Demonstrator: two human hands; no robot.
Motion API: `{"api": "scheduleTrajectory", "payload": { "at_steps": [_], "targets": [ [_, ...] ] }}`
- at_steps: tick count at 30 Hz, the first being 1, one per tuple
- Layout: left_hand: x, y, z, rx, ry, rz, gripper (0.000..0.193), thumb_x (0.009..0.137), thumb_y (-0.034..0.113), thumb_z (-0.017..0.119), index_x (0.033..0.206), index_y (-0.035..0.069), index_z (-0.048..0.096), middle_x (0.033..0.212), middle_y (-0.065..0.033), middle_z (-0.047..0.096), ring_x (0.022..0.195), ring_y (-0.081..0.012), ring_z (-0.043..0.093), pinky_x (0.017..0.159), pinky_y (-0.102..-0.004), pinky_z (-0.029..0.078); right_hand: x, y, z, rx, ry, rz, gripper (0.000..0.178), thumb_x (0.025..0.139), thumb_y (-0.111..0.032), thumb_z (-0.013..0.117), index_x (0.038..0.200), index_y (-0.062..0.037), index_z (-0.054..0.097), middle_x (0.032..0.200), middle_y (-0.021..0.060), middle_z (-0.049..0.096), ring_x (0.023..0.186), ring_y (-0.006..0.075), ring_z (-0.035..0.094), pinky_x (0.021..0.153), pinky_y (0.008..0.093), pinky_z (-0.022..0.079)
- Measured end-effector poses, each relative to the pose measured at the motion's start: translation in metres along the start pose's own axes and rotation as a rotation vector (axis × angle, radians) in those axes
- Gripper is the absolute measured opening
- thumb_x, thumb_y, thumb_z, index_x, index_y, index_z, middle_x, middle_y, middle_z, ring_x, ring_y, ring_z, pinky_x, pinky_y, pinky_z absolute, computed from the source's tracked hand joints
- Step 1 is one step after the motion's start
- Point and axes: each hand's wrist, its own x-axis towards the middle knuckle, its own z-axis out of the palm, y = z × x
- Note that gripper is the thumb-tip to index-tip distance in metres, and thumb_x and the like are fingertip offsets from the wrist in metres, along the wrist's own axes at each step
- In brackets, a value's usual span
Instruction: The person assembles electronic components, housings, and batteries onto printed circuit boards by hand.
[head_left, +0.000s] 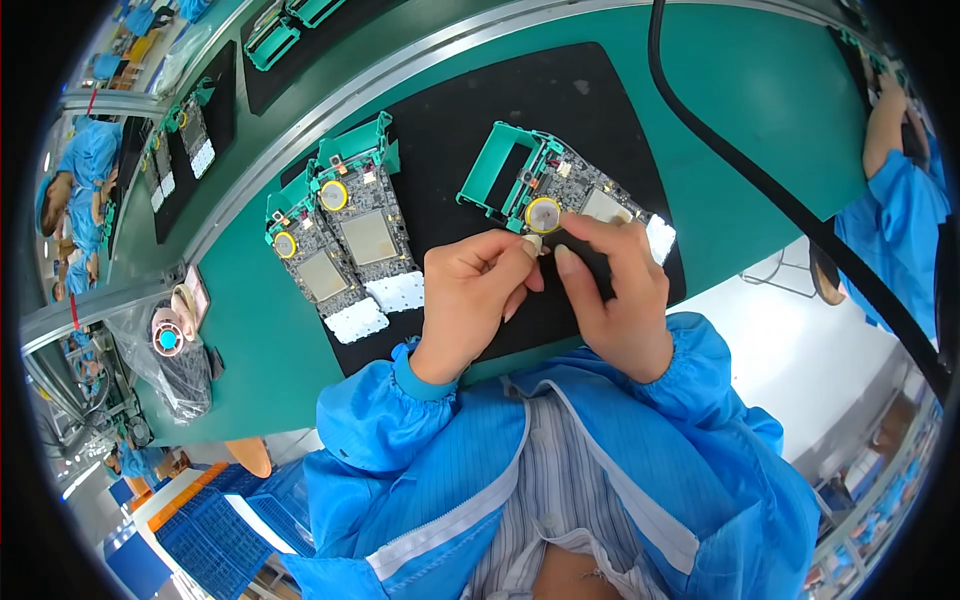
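Note:
A circuit board [575, 178] lies on the black mat in front of me, with a green plastic frame [490, 165] at its far left end. On the board are a round coin cell with a yellow rim [543, 215] and a square metal shield [606, 207]. My left hand [470, 295] is closed, its thumb and forefinger pinching a small whitish piece [536, 243] at the board's near edge, just below the coin cell. Beside it, my right hand [628, 290] has its forefinger stretched to the board next to the coin cell. Its thumb stands apart, with nothing seen between them.
Two similar boards [372, 235] [318, 270] with green frames lie at the mat's left. A black cable [760, 180] crosses on the right. A metal rail [300, 140] borders the green table. A small fan [168, 338] and plastic bag [180, 385] sit far left. Other people in blue are nearby.

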Motion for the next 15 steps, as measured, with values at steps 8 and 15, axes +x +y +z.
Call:
{"api": "scheduleTrajectory", "payload": {
  "at_steps": [8,15],
  "targets": [
    [-0.004,0.002,0.008,0.062,-0.008,0.019,0.020,0.090,0.011,0.060,0.080,-0.004,0.067,0.063,-0.0027,0.061,0.046,-0.0028,0.044,0.043,-0.0194,0.032,-0.013,0.009,-0.018,-0.223,-0.013,0.020,0.020,0.070,-0.009,0.078,0.084,-0.0073,0.064,0.087,0.0089,0.058,0.080,0.0264,0.051,0.066,0.0341,0.040],
    [-0.003,0.000,0.016,0.198,0.024,-0.032,0.024,0.089,0.016,0.063,0.077,-0.004,0.067,0.057,-0.0015,0.059,0.049,-0.0018,0.045,0.045,-0.0195,0.031,-0.008,0.010,-0.018,-0.200,0.068,-0.002,0.018,0.074,-0.005,0.075,0.080,-0.0049,0.059,0.076,0.0106,0.055,0.059,0.0242,0.056,0.048,0.0317,0.043]
  ]
}}
